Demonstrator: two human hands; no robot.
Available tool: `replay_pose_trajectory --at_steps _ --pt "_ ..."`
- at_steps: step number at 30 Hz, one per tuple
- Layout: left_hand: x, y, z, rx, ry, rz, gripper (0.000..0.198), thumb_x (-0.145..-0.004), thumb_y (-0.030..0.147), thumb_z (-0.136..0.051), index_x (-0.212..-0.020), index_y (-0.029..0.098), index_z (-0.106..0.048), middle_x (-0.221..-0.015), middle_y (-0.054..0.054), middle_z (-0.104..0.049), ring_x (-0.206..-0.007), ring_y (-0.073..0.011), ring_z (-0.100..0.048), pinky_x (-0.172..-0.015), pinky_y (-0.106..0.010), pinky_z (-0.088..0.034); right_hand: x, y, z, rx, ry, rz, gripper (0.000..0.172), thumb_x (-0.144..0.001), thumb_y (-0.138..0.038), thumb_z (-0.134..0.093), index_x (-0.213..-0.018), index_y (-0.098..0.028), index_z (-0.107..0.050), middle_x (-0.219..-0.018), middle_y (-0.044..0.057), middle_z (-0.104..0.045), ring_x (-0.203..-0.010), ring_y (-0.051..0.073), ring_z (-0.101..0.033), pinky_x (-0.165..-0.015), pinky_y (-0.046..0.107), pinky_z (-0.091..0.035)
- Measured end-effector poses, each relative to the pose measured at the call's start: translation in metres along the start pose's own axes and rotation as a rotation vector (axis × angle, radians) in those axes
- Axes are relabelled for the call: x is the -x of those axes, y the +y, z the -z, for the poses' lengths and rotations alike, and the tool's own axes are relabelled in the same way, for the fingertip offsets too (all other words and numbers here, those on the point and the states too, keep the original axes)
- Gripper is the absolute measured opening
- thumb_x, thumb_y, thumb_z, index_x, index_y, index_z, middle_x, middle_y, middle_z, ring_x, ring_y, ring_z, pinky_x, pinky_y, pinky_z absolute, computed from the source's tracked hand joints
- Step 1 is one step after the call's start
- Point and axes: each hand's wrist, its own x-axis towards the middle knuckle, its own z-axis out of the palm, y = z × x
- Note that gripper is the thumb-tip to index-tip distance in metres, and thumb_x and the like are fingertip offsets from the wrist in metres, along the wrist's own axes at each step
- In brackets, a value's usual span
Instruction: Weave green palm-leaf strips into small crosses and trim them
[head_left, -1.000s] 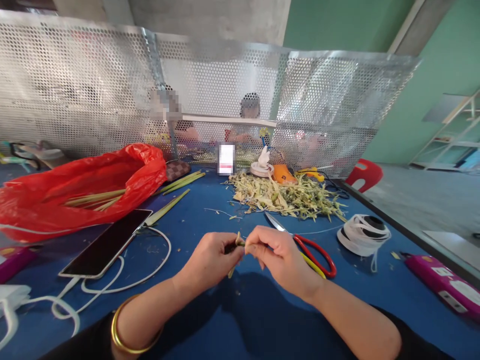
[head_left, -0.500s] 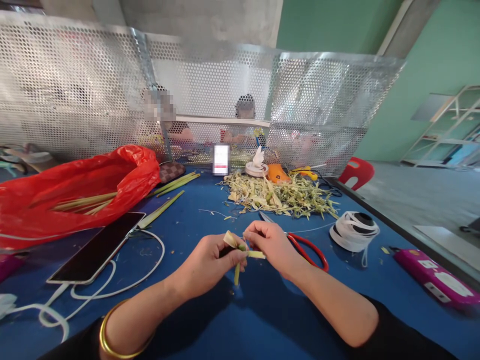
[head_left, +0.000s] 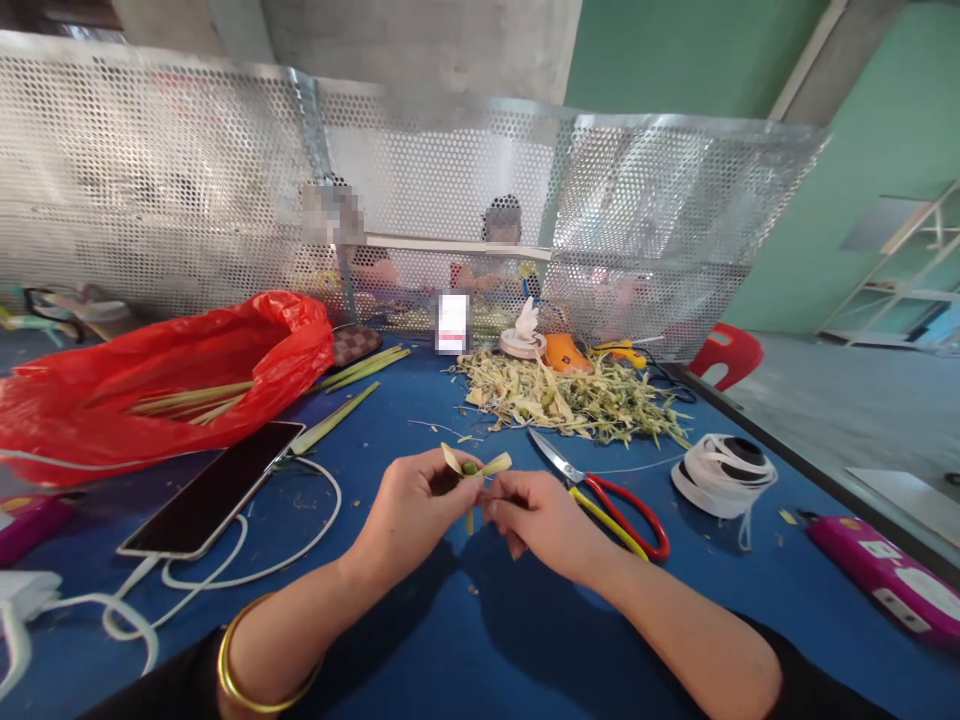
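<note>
- One leaf (head_left: 470, 467), partly hidden, pinched in the left hand (head_left: 424, 505) above the table (head_left: 450, 640).
- Right hand (head_left: 536, 515): fingertips pressed together beside it; cannot tell on what.
- Scissors (head_left: 576, 476): partly behind that hand.

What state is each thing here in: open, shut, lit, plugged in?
Left hand: shut on leaf strips.
Right hand: pinched, contents unclear.
Red bag: open, stalks inside.
Flat phone: screen dark, cable plugged in.
Upright screen: lit.
Scissors: lying flat, blades seemingly shut.
White tape: loosely wound.
Leaf scraps: heaped.

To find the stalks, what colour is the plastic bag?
The plastic bag is red, best in the head view.
</note>
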Motion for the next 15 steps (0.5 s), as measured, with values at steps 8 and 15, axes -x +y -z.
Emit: replay_pose_trajectory --at_steps 8,15 --pt "-0.007 0.004 0.001 0.187 -0.035 0.170 0.014 -0.069 0.026 -0.066 -0.074 0.013 -0.066 -0.065 -0.001 -0.066 -0.060 -0.0129 -0.059 -0.060 -0.023 -0.047 0.016 -0.020 0.002 0.042 0.041 0.498 0.017 -0.092 -0.021 -0.042 -0.080 -0.019 -0.054 -0.093 0.006 -0.058 -0.086 0.015 -0.056 -0.078 0.028 -0.044" --pt "-0.004 0.005 -0.004 0.270 -0.013 0.295 0.016 -0.067 0.027 -0.068 -0.075 0.014 -0.066 -0.067 0.000 -0.067 -0.062 -0.0118 -0.059 -0.064 -0.023 -0.047 0.019 -0.015 -0.011 0.318 -0.001 0.480 0.017 -0.089 -0.015 -0.039 -0.073 -0.020 -0.040 -0.068 0.000 -0.046 -0.064 0.014 -0.043 -0.060 0.026 -0.035"
